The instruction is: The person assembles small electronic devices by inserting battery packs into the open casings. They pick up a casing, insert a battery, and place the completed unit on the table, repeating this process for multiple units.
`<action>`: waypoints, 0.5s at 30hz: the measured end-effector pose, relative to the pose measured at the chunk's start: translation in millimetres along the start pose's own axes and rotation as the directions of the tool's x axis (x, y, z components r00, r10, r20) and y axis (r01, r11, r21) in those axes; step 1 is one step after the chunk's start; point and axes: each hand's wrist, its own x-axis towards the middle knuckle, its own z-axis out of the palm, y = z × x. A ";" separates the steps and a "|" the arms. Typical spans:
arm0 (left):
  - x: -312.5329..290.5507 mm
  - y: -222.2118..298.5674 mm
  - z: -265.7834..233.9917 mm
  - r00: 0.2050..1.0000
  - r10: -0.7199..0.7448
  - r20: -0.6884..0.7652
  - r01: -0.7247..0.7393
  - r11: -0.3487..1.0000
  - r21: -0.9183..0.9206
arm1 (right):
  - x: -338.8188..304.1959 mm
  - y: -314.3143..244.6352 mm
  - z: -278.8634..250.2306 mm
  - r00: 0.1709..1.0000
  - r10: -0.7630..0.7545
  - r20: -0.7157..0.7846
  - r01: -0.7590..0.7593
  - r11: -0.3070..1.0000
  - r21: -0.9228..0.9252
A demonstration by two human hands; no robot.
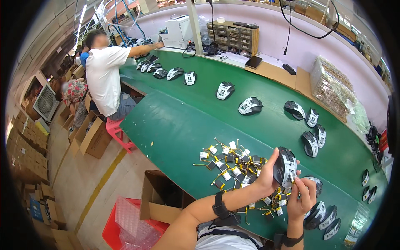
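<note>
My left hand holds a black and white computer mouse tilted up, its underside open toward me. The thumb and fingers of my right hand pinch a small silvery piece against the lower part of that mouse. It looks like a small battery; the fingers partly hide it. Beneath and left of my hands lies a loose heap of small batteries, silver and black with yellow tape and thin wires. Several more mice lie beside my right wrist, and one is partly hidden behind my right hand.
Across the green table stretches a spaced row of mice. Parts drawers stand along the wall, with wrapped stacks at right. A cardboard box and red bin sit by the near edge. A co-worker reaches over the far end.
</note>
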 end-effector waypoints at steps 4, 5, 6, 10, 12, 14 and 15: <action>5.7 6.4 -4.0 0.999 0.041 0.024 -0.041 0.999 -0.015 | 4.3 -5.7 5.4 0.998 0.022 0.054 -0.025 0.998 0.063; 6.2 7.3 -1.5 0.999 0.039 -0.006 -0.039 0.999 0.002 | 4.5 -3.3 4.0 0.998 0.001 0.057 -0.004 0.998 0.058; 8.0 5.3 -0.6 0.998 0.052 0.019 -0.052 0.999 0.001 | 2.2 -0.7 2.0 0.998 -0.009 0.060 0.006 0.999 0.049; 4.7 8.1 0.0 1.000 0.003 0.025 -0.004 1.000 0.028 | -6.5 0.4 6.5 1.000 -0.018 0.018 0.016 0.997 0.079; 4.6 5.9 1.7 0.998 -0.023 0.065 0.023 1.000 0.004 | -10.1 4.1 6.0 0.999 0.034 0.008 -0.034 0.993 0.117; 4.2 3.5 7.3 0.990 -0.011 0.140 0.003 0.999 0.054 | -7.0 4.3 3.1 0.999 0.019 -0.043 -0.012 0.989 0.145; 3.8 2.9 6.2 0.985 -0.016 0.171 0.010 0.999 0.037 | -8.4 3.9 2.0 0.998 0.056 -0.033 -0.049 0.983 0.179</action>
